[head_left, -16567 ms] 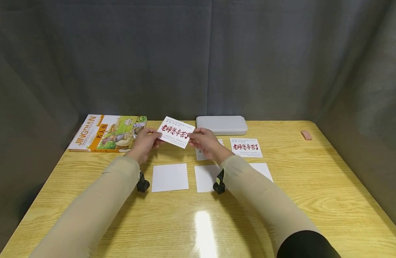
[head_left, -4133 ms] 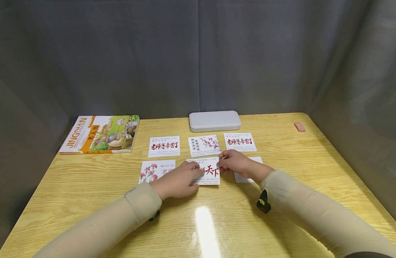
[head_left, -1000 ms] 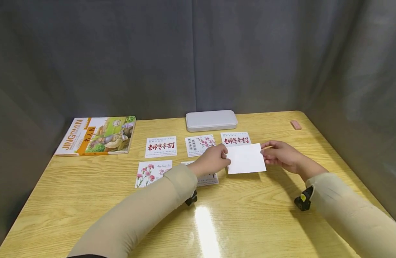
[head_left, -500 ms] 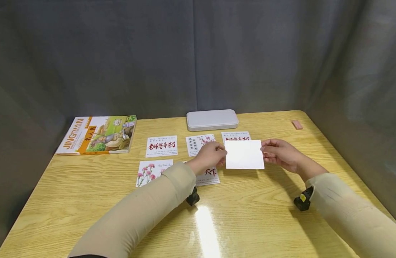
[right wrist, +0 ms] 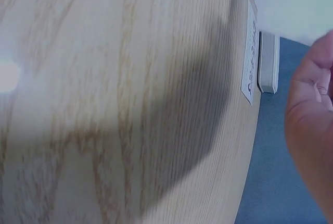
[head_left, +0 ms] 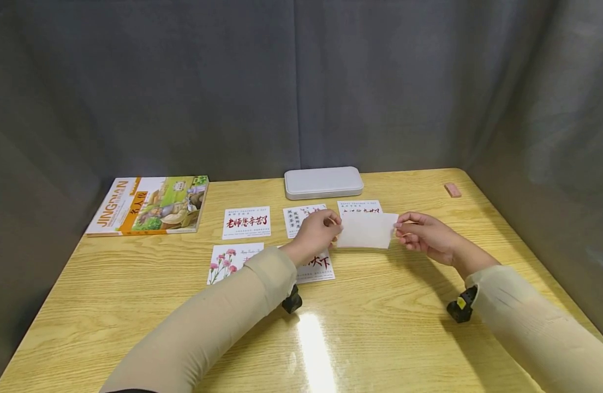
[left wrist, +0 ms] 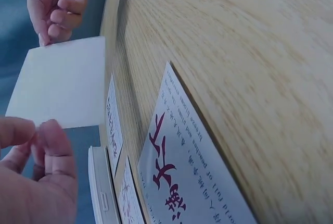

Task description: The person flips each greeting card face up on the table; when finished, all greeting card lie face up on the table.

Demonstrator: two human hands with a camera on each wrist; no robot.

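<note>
Both hands hold up a blank white card [head_left: 365, 230] above the table, its plain face toward me and tilted. The left hand [head_left: 313, 234] pinches its left edge between thumb and fingers. At the opposite edge the right hand [head_left: 426, 234] pinches it near a corner. In the left wrist view the card [left wrist: 60, 86] stretches between the right hand [left wrist: 57, 10] and the left hand [left wrist: 41, 166]. Behind it lies a card with red characters [head_left: 358, 206], partly covered. A red-lettered card [head_left: 317, 268] lies under the left wrist, partly hidden.
A carnation card [head_left: 227, 265], a red-lettered card [head_left: 246, 222] and a blossom card [head_left: 293, 221] lie printed side up. At the back stand a white pencil case [head_left: 323, 183] and a book [head_left: 151, 204]. A pink eraser [head_left: 452, 190] lies back right.
Cards formerly blank side up in the front row now show printing. The last blank card has been lifted from the table, and over the past second it has risen slightly and tipped, looking shorter and dimmer.
</note>
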